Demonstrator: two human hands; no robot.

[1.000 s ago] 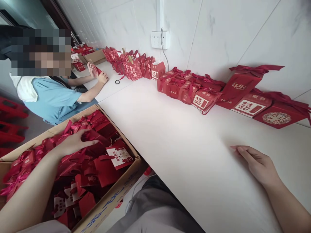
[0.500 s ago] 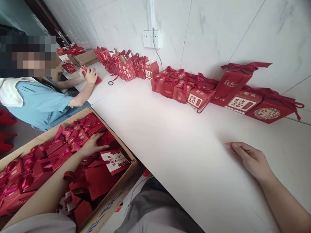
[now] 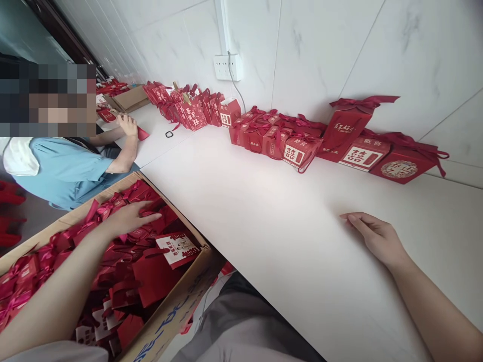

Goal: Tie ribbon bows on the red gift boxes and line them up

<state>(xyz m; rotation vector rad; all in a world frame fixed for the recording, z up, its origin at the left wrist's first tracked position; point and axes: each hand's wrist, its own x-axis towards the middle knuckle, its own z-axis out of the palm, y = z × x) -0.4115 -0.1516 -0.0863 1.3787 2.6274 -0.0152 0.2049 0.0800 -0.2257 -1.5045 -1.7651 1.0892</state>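
Note:
My left hand [image 3: 128, 219] reaches over a large cardboard carton [image 3: 206, 248] filled with red gift boxes [image 3: 154, 275] tied with ribbons. Its fingers are apart, thumb stretched out, close above the boxes near the carton's far corner; I see nothing held in it. A box with a white printed label [image 3: 177, 250] lies beside that hand, towards the near edge. On the white table [image 3: 264, 211], my right hand [image 3: 373, 234] rests with thumb and fingers pressed together. Nothing shows between them.
Red gift boxes [image 3: 296, 153] line the tiled wall, with one box [image 3: 347, 123] standing higher. Farther left are red paper bags [image 3: 192, 113] and a small black loop [image 3: 169, 134]. A co-worker in a blue shirt [image 3: 71, 166] holds something red. A socket [image 3: 227, 68] is on the wall.
My left hand has lifted off a red box in the carton and spread its fingers. My right hand keeps the same pose. The whole view has shifted slightly. The co-worker's hands have turned.

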